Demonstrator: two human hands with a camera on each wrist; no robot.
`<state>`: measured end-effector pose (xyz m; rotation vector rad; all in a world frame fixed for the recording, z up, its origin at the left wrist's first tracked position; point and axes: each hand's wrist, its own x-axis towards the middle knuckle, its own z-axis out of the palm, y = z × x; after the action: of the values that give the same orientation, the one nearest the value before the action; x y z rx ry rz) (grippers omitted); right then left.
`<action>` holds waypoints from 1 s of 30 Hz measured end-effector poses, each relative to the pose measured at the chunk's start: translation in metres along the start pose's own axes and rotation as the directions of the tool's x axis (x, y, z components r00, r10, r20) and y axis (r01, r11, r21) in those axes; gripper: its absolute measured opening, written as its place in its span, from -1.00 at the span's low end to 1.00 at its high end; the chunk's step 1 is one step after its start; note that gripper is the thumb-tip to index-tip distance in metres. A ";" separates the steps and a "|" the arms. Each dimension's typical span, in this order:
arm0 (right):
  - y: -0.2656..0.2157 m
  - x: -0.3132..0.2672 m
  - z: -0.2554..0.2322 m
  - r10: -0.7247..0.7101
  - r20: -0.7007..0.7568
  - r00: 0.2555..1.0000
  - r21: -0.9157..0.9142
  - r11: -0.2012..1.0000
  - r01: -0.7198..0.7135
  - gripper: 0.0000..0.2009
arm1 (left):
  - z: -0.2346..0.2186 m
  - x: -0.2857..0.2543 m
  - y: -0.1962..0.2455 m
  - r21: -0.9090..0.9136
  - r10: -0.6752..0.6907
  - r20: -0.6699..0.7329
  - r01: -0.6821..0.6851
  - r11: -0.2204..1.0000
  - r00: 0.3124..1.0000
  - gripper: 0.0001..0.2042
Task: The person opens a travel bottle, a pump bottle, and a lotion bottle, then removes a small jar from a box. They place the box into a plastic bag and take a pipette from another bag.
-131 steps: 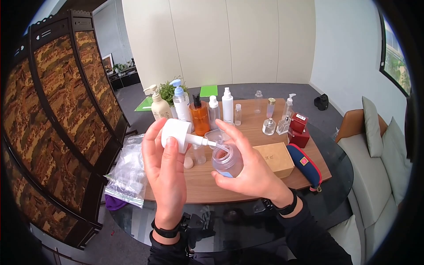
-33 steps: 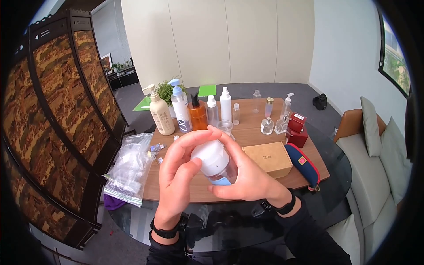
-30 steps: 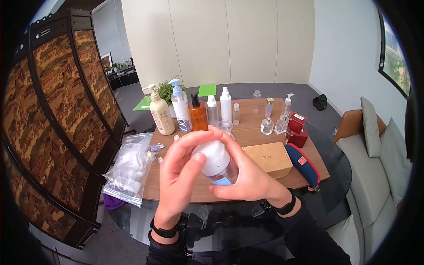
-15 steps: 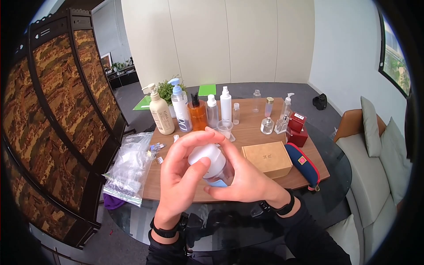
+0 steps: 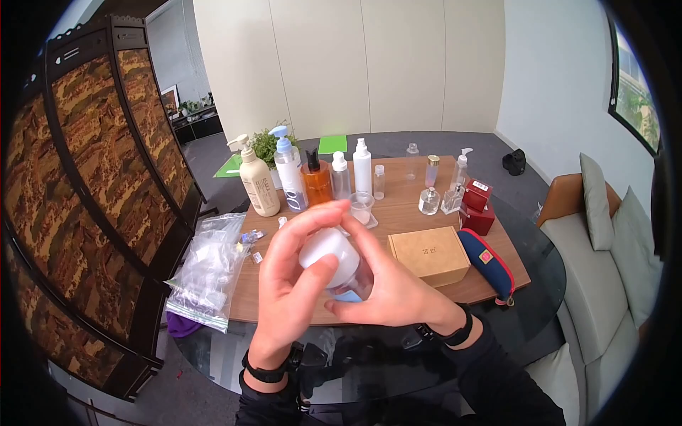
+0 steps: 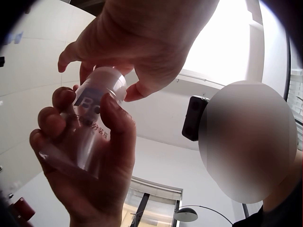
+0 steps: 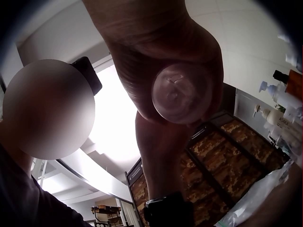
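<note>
Gripping the clear bottle (image 6: 87, 153), the right hand (image 5: 401, 290) holds it tilted, raised off the table (image 5: 408, 209) toward its near edge; the left hand's (image 5: 283, 287) thumb and fingers curl around the white cap (image 5: 335, 243) at its top. The box (image 5: 430, 254) lies toward the table's near right corner, touching the pouch (image 5: 489, 264); the plastic bag (image 5: 204, 266) overlaps the left edge.

The head camera looks forward and down across the bottle (image 6: 86, 127) at the desk (image 5: 405, 206). Both wrist cameras gaze up, close below the bottle, the right facing its base; head and right views share the folding screen (image 5: 78, 177).
</note>
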<state>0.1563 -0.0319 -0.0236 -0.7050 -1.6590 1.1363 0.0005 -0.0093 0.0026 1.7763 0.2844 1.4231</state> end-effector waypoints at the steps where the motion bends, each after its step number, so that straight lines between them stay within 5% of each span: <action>1: -0.001 0.000 0.000 -0.038 -0.003 0.999 -0.024 0.999 0.038 0.00 | 0.000 0.000 -0.001 0.121 0.016 -0.013 -0.014 0.993 1.000 -0.56; 5: -0.014 0.000 -0.002 -0.109 0.001 0.994 -0.175 0.979 0.107 -0.01 | 0.002 -0.003 0.003 0.305 -0.125 -0.021 0.125 0.944 0.992 -0.47; 11: -0.009 0.000 -0.003 -0.092 -0.013 0.996 -0.047 0.995 0.092 -0.02 | 0.007 -0.001 0.005 -0.147 -0.145 -0.032 0.139 0.979 0.989 -0.37; 14: -0.010 0.001 -0.003 -0.118 -0.009 0.993 -0.066 0.991 0.118 -0.03 | 0.006 0.000 0.002 -0.110 -0.125 -0.056 0.119 0.987 0.990 -0.36; 17: -0.015 -0.001 -0.003 -0.132 -0.002 0.991 -0.123 0.984 0.131 -0.02 | 0.004 -0.004 -0.001 0.176 -0.081 -0.035 0.086 0.981 0.996 -0.37; 23: -0.012 0.000 -0.001 -0.096 -0.021 0.995 0.000 0.995 0.096 -0.02 | 0.005 -0.001 0.002 -0.129 -0.144 -0.036 0.139 0.982 0.989 -0.36; 30: -0.013 -0.001 -0.003 -0.118 -0.016 0.993 -0.102 0.988 0.116 -0.02 | 0.003 -0.002 -0.003 0.038 -0.102 -0.045 0.104 0.994 0.994 -0.36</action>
<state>0.1604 -0.0363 -0.0115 -0.6721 -1.7261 0.9640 0.0032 -0.0104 -0.0010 1.7397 0.4237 1.3918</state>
